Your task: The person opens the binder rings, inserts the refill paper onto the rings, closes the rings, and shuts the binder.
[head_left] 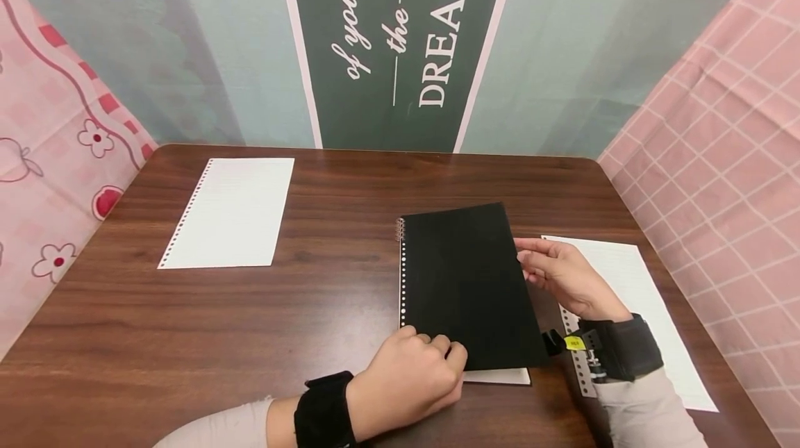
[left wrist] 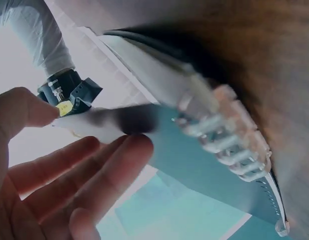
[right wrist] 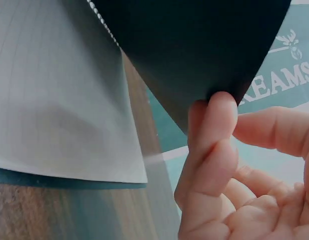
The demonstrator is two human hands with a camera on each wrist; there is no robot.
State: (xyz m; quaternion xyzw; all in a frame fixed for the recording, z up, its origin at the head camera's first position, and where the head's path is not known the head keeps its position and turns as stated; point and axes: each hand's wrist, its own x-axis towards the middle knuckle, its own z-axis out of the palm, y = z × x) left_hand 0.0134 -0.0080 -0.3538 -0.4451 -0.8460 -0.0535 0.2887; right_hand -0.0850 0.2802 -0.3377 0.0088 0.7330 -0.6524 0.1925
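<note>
A ring-bound notebook (head_left: 500,376) lies right of centre, its black cover (head_left: 469,281) lifted and tilted over white lined pages (right wrist: 69,100). Clear plastic rings (head_left: 401,229) show at the top of its punched left edge, and more rings (left wrist: 227,142) appear close up in the left wrist view. At the cover's lower left corner, my left hand (head_left: 409,375) curls its fingers and thumb round the edge. My right hand (head_left: 562,274) pinches the cover's right edge between thumb and fingers, with the cover bending at that grip in the right wrist view.
One loose punched sheet (head_left: 228,212) lies at the back left of the brown wooden table (head_left: 281,337). Another punched sheet (head_left: 650,323) lies on the right, partly under my right forearm. Printed cloths hang behind the table and on both sides.
</note>
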